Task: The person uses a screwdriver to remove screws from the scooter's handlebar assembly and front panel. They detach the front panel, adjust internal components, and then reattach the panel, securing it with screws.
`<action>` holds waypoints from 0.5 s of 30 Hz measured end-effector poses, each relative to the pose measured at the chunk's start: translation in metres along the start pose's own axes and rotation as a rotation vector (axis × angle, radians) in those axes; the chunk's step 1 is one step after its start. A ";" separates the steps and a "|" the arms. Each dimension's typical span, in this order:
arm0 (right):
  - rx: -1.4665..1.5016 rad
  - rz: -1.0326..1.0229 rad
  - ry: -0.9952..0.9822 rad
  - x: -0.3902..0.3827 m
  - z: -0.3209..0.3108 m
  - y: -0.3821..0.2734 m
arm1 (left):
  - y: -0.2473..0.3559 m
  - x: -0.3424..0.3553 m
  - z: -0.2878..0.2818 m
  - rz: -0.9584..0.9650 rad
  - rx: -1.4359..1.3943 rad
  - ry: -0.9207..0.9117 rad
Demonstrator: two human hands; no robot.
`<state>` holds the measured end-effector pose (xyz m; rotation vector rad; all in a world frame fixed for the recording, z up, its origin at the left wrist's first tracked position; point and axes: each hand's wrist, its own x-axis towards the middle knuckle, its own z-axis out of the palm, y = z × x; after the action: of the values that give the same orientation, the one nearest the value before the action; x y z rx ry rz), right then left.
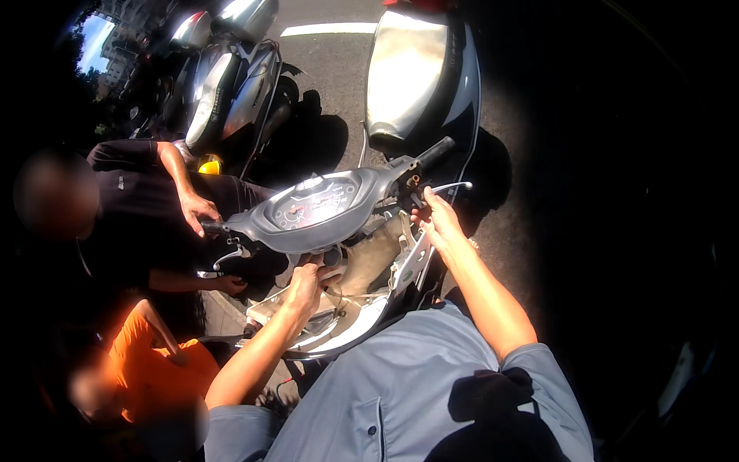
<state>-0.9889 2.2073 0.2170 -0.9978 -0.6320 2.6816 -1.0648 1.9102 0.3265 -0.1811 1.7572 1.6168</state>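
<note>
White and grey scooter (pixel 327 240) at the centre, apparently nose-on: front shell (pixel 362 271) open and near, pale seat (pixel 406 69) far. Far left, parked scooters (pixel 231 96) in sun. At the left, a co-worker in dark clothes (pixel 131 183); nearer, another person in orange (pixel 173 366). Mid-scene, a grey instrument cluster (pixel 317 204) between the handlebar grips. On the left grip, the co-worker's hand (pixel 200 212).

Under the cluster's near edge, the left hand (pixel 305 283), fingers curled narrow beside a dark round part (pixel 332 256); cannot tell whether holding it. At the right, the right hand (pixel 439 221), thumb and forefinger close together near the brake lever's (pixel 454 185) base; cannot tell what, if anything, is pinched. Smallest, copper-coloured fittings (pixel 416 180) just beyond.

Possible trouble: from a turn of the bars at the co-worker's side, trapped left fingers or strained fittings; from a slip at the right, a small part lost inside the open shell.

Hidden: left fingertips, beneath the cluster. Hard to read: dial under glare, right side in black shadow.
</note>
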 end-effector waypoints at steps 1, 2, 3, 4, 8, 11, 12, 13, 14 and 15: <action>0.016 0.017 -0.022 -0.003 0.000 0.002 | -0.004 -0.002 -0.006 0.002 -0.023 0.000; 0.015 0.006 -0.024 -0.003 -0.002 0.001 | -0.004 -0.002 -0.003 0.007 -0.057 -0.007; 0.014 -0.003 -0.027 -0.003 -0.005 0.003 | -0.003 -0.001 -0.001 -0.011 -0.091 -0.004; 0.013 -0.012 -0.030 -0.002 -0.007 0.003 | 0.000 0.000 0.001 -0.030 -0.124 0.000; -0.081 -0.103 -0.037 0.007 -0.011 0.010 | 0.011 -0.004 0.005 -0.132 -0.214 0.017; -0.121 -0.039 -0.059 0.012 -0.008 0.002 | 0.013 -0.007 0.014 -0.129 -0.142 0.048; -0.136 0.003 -0.042 0.005 -0.005 -0.004 | 0.013 -0.008 0.017 -0.117 -0.119 0.063; -0.186 0.054 -0.074 0.011 -0.016 -0.008 | 0.016 -0.008 0.019 -0.118 -0.108 0.071; -0.296 0.062 0.003 0.008 -0.019 -0.019 | 0.020 -0.006 0.022 -0.123 -0.097 0.077; -0.526 0.004 0.128 -0.003 -0.014 -0.030 | 0.020 -0.008 0.021 -0.130 -0.095 0.095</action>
<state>-0.9757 2.2376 0.2227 -1.2733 -1.3479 2.4726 -1.0617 1.9308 0.3482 -0.4150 1.7029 1.6206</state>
